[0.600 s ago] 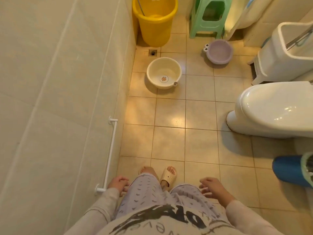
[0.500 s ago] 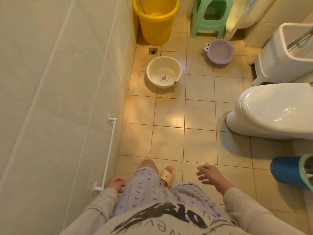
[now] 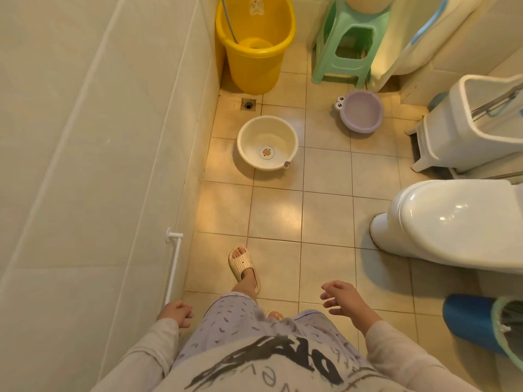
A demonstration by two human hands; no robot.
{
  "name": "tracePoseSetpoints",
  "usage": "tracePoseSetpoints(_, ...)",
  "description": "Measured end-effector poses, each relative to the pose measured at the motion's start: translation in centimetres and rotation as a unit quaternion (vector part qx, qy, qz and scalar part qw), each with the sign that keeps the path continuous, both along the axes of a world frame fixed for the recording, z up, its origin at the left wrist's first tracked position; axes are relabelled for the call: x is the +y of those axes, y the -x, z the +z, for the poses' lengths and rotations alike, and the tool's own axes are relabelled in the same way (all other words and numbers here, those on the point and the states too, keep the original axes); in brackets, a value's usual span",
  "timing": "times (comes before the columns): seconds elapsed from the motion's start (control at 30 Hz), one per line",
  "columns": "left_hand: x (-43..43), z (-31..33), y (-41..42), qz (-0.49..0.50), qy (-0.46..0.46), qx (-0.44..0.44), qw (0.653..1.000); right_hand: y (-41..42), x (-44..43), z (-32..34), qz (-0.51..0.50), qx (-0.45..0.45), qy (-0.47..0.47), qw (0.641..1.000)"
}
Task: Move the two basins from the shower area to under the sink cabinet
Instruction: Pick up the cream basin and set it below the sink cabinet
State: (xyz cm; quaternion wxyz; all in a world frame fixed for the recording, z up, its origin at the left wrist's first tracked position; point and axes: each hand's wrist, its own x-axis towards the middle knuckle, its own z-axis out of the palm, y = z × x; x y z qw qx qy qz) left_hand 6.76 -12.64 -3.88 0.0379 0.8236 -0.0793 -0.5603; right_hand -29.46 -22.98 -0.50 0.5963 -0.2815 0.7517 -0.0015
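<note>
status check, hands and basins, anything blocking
Left hand loosely curled, right hand open, both empty. Cream basin and purple basin on floor ahead, untouched. Open tiles between; toilet at right.

I count two basins, one cream point(image 3: 267, 142) and one purple point(image 3: 361, 111), one yellow bucket point(image 3: 254, 43), one green stool point(image 3: 348, 49), one toilet point(image 3: 458, 222), and two hands, left point(image 3: 177, 312) and right point(image 3: 343, 298).

Floor tiles point(image 3: 277, 210): glazed, glossy, catching light glare. Cream basin point(image 3: 267, 142) and lilac basin point(image 3: 361, 111): smooth plastic, slight sheen. Yellow bucket point(image 3: 254, 52) and green stool point(image 3: 343, 60): plastic too. Toilet point(image 3: 452, 222): glossy ceramic. Wall tiles point(image 3: 99, 137): smoother, duller. Shorts point(image 3: 240, 321): soft printed cloth.
</note>
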Motion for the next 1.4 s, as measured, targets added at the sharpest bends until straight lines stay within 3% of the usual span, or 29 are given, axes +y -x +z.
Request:
tracePoseSetpoints(0.37, -20.2, 4.0, -3.8, -0.07, 0.093, 0.017, 0.993, -1.0, -7.2, -0.3, -0.059, 0.053, -0.036, 0.996)
tracePoseSetpoints(0.67, -28.5, 4.7, -3.8, 0.012, 0.097, 0.084, 0.992, -2.8, -17.1, -0.6, -0.12, 0.032, -0.031, 0.992)
tracePoseSetpoints(0.83, -31.8, 2.8, -4.3, 0.03, 0.047, 0.057, 0.997, -3.9, -26.6, -0.3, -0.103, 0.008, 0.0, 0.995)
tracePoseSetpoints(1.07, -36.8, 0.8, -4.4, 0.061, -0.003, 0.011, 0.998, -5.1, -39.0, 1.7, -0.001, -0.028, 0.038, 0.999)
tracePoseSetpoints(1.23, -41.5, 0.8, -3.4, 0.09, 0.003, 0.01, 0.996, -5.9, -44.5, 2.5, 0.042, -0.045, 0.049, 0.997)
tracePoseSetpoints(1.4, -46.5, 0.7, -2.7, 0.051, -0.009, 0.026, 0.998, -6.1, -47.8, 1.3, 0.043, -0.034, 0.028, 0.998)
